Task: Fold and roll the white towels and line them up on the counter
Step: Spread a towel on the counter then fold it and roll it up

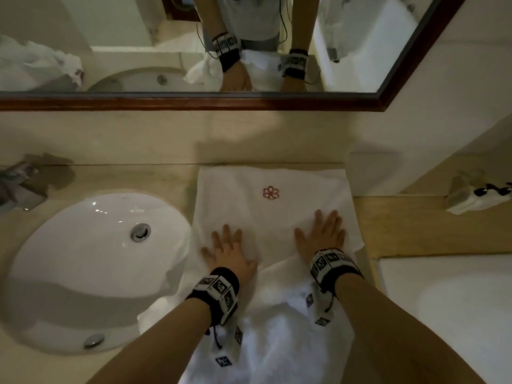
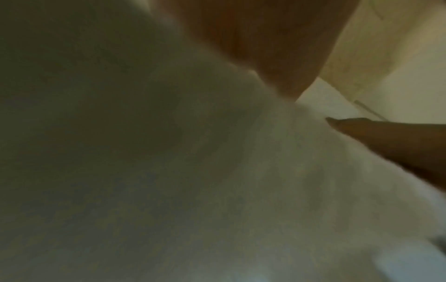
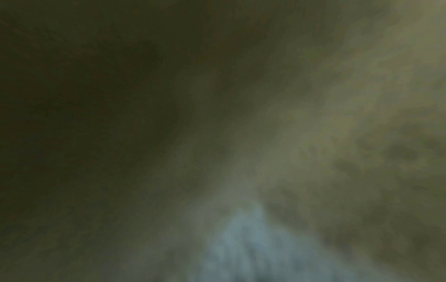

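Beside sink (image 1: 55, 259), both hands flat on towel (image 1: 266, 217); counter (image 1: 415, 223) bare rightward

On my left wrist feed, blurred white towel (image 2: 217, 181) fills most of the picture. My left hand (image 2: 277, 43) lies flat on it, thumb (image 2: 391, 139) stretched beside, beige bench (image 2: 357, 63) beyond the towel.

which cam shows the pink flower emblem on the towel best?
Head view. The flower emblem sits sharp on the white towel, beyond the flat left hand and right hand. Left wrist view shows only blurred cloth and fingers, no emblem. Right wrist view is dark blur.
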Action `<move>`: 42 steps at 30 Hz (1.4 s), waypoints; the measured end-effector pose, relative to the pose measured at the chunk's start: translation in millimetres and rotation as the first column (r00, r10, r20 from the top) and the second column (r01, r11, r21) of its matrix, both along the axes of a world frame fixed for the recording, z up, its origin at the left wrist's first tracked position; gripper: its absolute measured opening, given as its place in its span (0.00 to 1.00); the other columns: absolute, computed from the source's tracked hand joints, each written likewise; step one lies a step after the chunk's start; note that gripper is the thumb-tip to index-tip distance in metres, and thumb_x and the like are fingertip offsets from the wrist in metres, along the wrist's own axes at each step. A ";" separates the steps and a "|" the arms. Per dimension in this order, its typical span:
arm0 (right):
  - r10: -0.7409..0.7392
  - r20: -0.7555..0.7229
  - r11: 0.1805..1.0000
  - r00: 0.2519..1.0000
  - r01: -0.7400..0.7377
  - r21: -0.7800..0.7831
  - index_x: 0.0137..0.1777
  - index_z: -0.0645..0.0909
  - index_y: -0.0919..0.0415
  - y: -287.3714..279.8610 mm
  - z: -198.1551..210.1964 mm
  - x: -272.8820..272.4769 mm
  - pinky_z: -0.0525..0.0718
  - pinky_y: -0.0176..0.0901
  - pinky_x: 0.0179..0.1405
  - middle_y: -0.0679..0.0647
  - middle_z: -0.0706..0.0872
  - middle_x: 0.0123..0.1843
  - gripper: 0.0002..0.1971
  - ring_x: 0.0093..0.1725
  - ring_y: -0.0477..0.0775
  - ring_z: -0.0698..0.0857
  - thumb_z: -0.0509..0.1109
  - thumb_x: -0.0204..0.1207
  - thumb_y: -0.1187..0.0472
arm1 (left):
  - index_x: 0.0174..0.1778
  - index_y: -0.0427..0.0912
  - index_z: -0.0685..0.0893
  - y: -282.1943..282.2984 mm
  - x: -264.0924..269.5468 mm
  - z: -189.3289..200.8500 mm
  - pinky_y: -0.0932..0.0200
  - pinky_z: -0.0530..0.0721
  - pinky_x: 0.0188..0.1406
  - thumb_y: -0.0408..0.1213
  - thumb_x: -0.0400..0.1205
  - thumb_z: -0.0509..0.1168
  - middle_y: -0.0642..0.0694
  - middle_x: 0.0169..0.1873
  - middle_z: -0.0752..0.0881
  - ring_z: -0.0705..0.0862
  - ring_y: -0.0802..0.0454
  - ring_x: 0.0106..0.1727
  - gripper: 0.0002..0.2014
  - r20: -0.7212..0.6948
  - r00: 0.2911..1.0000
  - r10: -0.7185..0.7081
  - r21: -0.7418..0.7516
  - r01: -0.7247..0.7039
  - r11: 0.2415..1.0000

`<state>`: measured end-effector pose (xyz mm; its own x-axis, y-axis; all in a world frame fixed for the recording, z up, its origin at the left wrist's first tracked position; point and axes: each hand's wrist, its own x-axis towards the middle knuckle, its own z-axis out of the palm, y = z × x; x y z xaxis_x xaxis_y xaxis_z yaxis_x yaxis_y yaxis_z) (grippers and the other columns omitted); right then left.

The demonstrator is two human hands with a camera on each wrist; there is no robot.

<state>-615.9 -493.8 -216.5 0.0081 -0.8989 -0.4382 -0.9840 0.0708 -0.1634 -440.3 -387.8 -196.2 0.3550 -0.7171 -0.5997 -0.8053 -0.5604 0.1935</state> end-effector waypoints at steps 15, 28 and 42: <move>-0.381 0.175 0.920 0.908 0.392 -0.032 0.71 0.67 0.71 -99.5 20.7 -17.0 0.75 0.53 0.63 0.68 0.75 0.69 0.20 0.67 0.66 0.76 0.58 0.81 0.66 | 0.80 0.63 0.34 -67.7 46.9 -15.3 0.30 0.32 0.77 0.66 0.81 0.45 0.51 0.81 0.28 0.28 0.40 0.81 0.36 0.065 0.992 -0.112 -0.085 0.117 0.990; -0.401 0.527 0.872 0.749 0.488 -0.031 0.74 0.63 0.65 -79.0 40.5 -10.1 0.77 0.50 0.62 0.63 0.77 0.68 0.23 0.65 0.64 0.78 0.62 0.79 0.66 | 0.83 0.55 0.42 -63.0 59.8 -5.9 0.39 0.38 0.82 0.56 0.85 0.49 0.49 0.84 0.40 0.39 0.46 0.84 0.33 -0.053 0.996 0.078 -0.211 -0.087 0.974; -0.427 0.372 0.867 0.824 0.490 -0.090 0.66 0.71 0.68 97.1 30.5 -62.3 0.76 0.51 0.52 0.65 0.76 0.67 0.20 0.59 0.67 0.79 0.65 0.74 0.66 | 0.69 0.33 0.72 91.0 43.5 28.3 0.47 0.69 0.70 0.41 0.83 0.60 0.34 0.69 0.72 0.70 0.35 0.72 0.22 -0.113 0.851 0.512 -0.227 -0.524 0.821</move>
<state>-678.3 -396.7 -186.0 -0.3092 -0.8952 -0.3211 -0.7299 0.4398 -0.5233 -396.8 -296.8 -167.9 0.6919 -0.5583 -0.4577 -0.3964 -0.8237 0.4054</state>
